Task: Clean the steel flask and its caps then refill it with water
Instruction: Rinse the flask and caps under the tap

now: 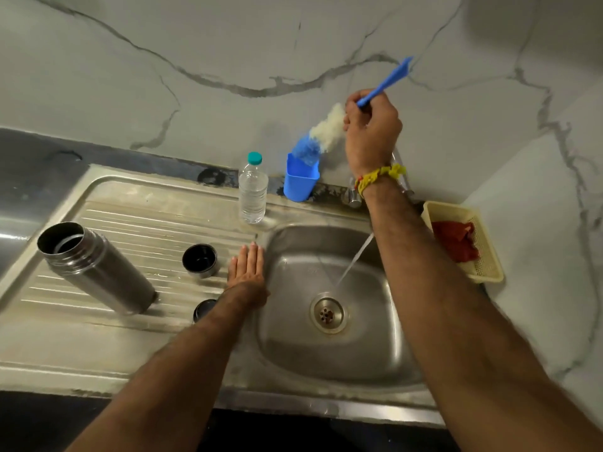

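Two caps [199,260] [204,308], one flask [94,267], one brush [326,132] in right hand [372,132].

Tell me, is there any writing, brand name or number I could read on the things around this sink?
None can be read.
The plastic water bottle shows no label.
The steel flask, blue cup and brush handle bear no visible print.
Faint marks on the sink basin are too blurred to read.

left hand [247,268]: flat, fingers straight, palm down | right hand [372,130]: raised, fingers curled in a grip
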{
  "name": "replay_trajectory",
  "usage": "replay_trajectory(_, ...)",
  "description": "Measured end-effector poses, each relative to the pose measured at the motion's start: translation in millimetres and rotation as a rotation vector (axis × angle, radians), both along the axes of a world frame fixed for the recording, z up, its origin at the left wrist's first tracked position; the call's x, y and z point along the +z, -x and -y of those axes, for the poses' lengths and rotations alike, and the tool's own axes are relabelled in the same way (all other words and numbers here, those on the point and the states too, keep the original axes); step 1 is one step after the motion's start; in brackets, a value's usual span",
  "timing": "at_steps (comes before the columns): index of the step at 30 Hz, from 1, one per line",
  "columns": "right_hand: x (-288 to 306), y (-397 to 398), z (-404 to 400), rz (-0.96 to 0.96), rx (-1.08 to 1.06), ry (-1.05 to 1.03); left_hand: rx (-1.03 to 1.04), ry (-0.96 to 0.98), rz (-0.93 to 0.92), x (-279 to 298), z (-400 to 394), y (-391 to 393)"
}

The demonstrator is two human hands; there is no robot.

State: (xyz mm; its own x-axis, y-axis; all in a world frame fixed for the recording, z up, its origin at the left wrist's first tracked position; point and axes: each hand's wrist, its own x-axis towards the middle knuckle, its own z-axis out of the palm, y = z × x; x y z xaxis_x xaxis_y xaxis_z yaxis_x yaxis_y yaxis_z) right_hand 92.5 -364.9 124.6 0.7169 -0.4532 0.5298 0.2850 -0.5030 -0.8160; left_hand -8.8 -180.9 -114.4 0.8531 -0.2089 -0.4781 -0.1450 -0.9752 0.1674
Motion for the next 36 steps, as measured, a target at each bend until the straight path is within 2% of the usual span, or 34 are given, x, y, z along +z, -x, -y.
replay_trajectory(5,-6,-60,6,-0.197,0.054,0.125,-0.001,0.010,-0.051,-4,-1,-5)
replay_trajectory(9,-23,-107,9,-0.372,0.120,0.106,-0.005,-0.006,-0.078,-4,0,-7)
replay_trajectory(13,-60,-151,18,-0.504,0.092,0.124,-0.005,-0.002,-0.084,-6,0,-7)
replay_trajectory(24,-46,-94,-18,-0.284,-0.157,0.103,-0.012,0.030,-0.137,-3,-1,-9)
replay_trajectory(33,-59,34,-30,-0.098,-0.057,-0.062,-0.041,0.022,-0.161,11,-5,-10)
replay_trajectory(36,-78,91,-38,-0.125,-0.004,-0.133,0.025,0.159,-0.107,25,-11,-12)
